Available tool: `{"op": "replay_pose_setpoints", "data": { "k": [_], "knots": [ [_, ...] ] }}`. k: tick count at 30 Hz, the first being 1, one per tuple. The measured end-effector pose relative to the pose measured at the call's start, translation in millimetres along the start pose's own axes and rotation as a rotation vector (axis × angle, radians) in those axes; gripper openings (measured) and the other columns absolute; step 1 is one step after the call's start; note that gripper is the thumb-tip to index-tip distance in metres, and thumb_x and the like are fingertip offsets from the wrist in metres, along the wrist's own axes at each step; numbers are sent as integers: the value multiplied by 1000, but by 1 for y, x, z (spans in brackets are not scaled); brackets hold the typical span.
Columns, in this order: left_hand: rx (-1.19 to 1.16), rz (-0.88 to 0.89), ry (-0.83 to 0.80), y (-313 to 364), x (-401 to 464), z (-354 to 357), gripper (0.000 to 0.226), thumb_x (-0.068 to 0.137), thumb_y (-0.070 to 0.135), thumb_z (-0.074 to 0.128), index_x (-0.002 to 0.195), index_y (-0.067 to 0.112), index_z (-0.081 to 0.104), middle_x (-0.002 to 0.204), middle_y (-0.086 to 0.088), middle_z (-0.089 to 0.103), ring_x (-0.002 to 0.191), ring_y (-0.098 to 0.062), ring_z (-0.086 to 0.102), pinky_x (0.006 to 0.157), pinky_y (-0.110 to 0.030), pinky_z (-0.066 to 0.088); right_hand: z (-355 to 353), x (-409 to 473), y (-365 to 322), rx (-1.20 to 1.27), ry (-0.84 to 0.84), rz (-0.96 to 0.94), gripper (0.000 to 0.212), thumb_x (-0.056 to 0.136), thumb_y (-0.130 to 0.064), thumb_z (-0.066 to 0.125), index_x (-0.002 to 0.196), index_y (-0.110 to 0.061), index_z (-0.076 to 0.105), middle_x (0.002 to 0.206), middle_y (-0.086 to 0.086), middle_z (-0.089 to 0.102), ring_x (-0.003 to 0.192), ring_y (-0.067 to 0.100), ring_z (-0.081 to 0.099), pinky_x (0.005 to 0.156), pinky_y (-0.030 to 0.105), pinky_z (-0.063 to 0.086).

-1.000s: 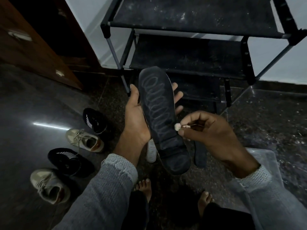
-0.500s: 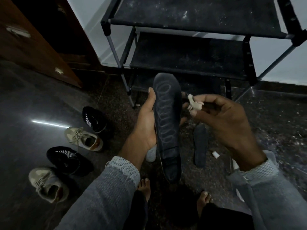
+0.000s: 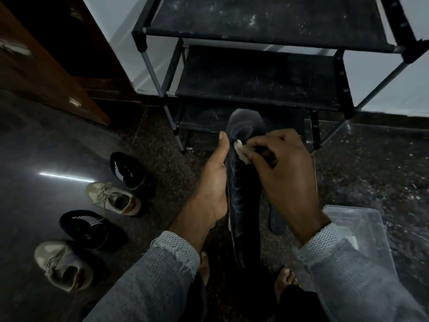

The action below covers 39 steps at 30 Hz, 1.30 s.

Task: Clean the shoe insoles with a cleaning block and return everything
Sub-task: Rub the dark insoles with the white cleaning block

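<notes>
My left hand (image 3: pixel 212 182) grips a dark insole (image 3: pixel 241 191) from its left side, thumb along the edge, holding it upright and turned nearly edge-on. Pale looping marks show on its face. My right hand (image 3: pixel 283 177) pinches a small white cleaning block (image 3: pixel 241 151) and presses it against the insole's upper part, near my left thumb. A second dark insole (image 3: pixel 276 220) lies on the floor behind, mostly hidden by my right wrist.
A black shoe rack (image 3: pixel 255 73) stands straight ahead. Two black shoes (image 3: pixel 125 169) (image 3: pixel 88 225) and two beige sneakers (image 3: pixel 113 198) (image 3: pixel 60 263) lie on the floor at left. A clear plastic container (image 3: pixel 362 231) sits at right. My bare feet (image 3: pixel 284 278) are below.
The insole has turned from face-on to nearly edge-on. My right hand has carried the block from the heel area up to the insole's upper part.
</notes>
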<state>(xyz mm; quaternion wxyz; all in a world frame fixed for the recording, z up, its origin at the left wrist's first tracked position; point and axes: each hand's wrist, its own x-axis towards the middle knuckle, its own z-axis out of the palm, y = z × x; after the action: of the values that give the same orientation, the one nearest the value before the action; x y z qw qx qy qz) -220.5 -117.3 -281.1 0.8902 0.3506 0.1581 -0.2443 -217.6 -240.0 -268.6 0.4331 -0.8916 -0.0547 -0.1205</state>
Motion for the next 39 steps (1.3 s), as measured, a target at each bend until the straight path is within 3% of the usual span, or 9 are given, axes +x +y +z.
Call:
{"op": "replay_pose_setpoints", "data": {
  "k": [4,8,17,19,24,27,33,35,39],
  "knots": [
    [-25,-5,9,2,2,-2,66,96,59,32,102,11,76,107,-12,72,97,-22,70,87,-32,56,8,-7,-6,-65,-5,-114,16,91,-12,64,104,-10,72,101,0,59,85,0,53,77,2,41],
    [-2,-13,30,4,1,-3,65,95,61,32,105,13,75,110,-10,72,100,-22,69,87,-32,56,12,-8,-7,-101,-37,-133,23,90,-18,66,111,-11,70,106,1,59,89,-1,51,79,0,38],
    [39,-60,-3,-5,0,3,58,97,55,32,123,12,61,109,-7,70,100,-19,67,89,-31,54,0,14,4,-129,94,-54,13,90,-9,66,100,-8,74,96,4,66,82,2,55,76,-3,37],
    [51,-52,-4,-6,0,2,58,97,54,32,124,12,61,111,-8,70,102,-19,67,90,-31,54,0,15,3,-108,95,-57,13,90,-9,66,100,-8,74,96,3,66,82,4,58,76,-1,40],
    [28,-32,18,1,-1,0,60,96,56,36,127,10,60,110,-12,71,98,-23,70,74,-32,58,14,3,-12,-47,50,-168,15,90,-14,62,96,-8,75,90,4,67,78,7,60,74,11,47],
    [21,-44,6,1,-2,2,60,96,56,33,124,11,60,109,-11,71,98,-22,70,79,-31,58,9,7,-10,-85,47,-149,16,93,-17,60,95,-10,75,91,2,66,79,7,60,72,15,47],
    [83,-73,-33,-3,-2,5,62,97,57,30,135,15,54,129,-11,63,110,-26,64,89,-40,56,-6,24,3,-123,168,-47,11,92,-14,63,95,-12,74,92,2,65,80,7,58,72,3,40],
    [75,-64,-32,-3,-1,4,61,96,56,33,134,14,55,128,-12,64,113,-25,63,89,-37,55,0,20,-2,-117,159,-95,11,91,-12,64,95,-8,74,89,3,63,79,12,59,70,9,43],
    [40,-43,-29,0,-1,-2,59,97,55,32,133,15,56,124,-12,65,114,-25,63,87,-34,54,12,12,-14,-128,117,-220,17,88,-12,61,91,-2,74,82,10,61,74,24,59,60,37,53]
  ]
}}
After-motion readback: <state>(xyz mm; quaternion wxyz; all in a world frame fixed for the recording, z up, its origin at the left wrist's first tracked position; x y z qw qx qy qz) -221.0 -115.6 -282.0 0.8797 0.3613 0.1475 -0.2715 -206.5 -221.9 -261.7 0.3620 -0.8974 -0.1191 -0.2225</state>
